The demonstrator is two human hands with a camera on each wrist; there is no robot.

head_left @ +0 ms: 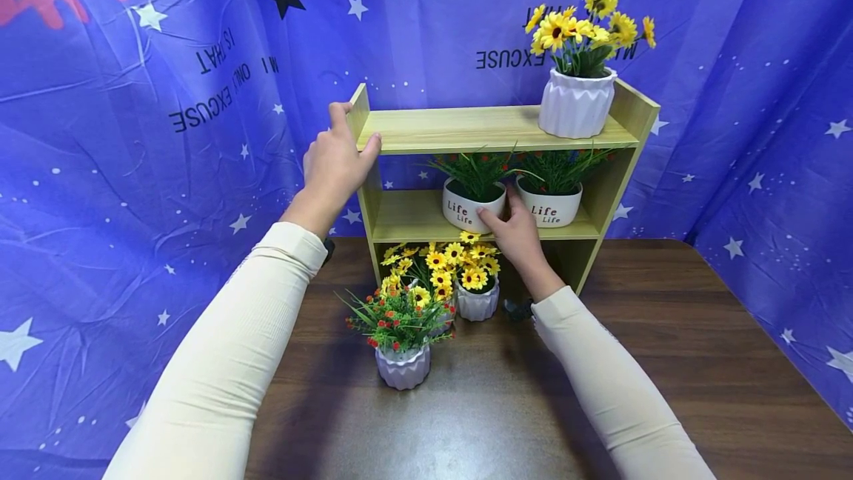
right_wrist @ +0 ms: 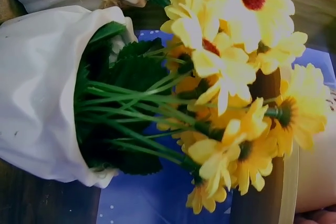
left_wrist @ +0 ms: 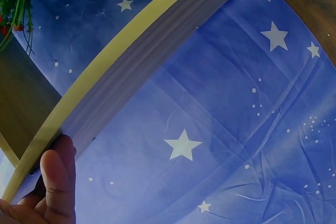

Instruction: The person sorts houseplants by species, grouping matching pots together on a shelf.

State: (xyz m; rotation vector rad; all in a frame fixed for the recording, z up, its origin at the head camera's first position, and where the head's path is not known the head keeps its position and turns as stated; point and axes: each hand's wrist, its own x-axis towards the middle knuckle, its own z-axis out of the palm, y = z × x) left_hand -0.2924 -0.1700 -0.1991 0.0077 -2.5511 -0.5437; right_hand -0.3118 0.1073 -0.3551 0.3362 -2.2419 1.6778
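Observation:
A small wooden shelf (head_left: 433, 129) stands against the cloth. At its upper left side panel, my left hand (head_left: 333, 161) grips the board, thumb by the front edge; fingers (left_wrist: 56, 182) show along the panel's outer face in the left wrist view. On the middle board, my right hand (head_left: 521, 237) holds a white oval "Life" flowerpot (head_left: 460, 207) with grassy leaves, thumb in front and fingers at its right side. A matching "Life" pot (head_left: 556, 207) sits just to the right. Yellow flowers (right_wrist: 231, 103) fill the right wrist view, hiding most of that hand.
A white pot of yellow flowers (head_left: 576, 106) stands on the top board's right end. Before the shelf, on the brown table (head_left: 666, 332), are a white pot with red-flowered greenery (head_left: 403, 369) and yellow-flowered pots (head_left: 477, 302). Blue starry cloth (head_left: 166, 206) hangs behind.

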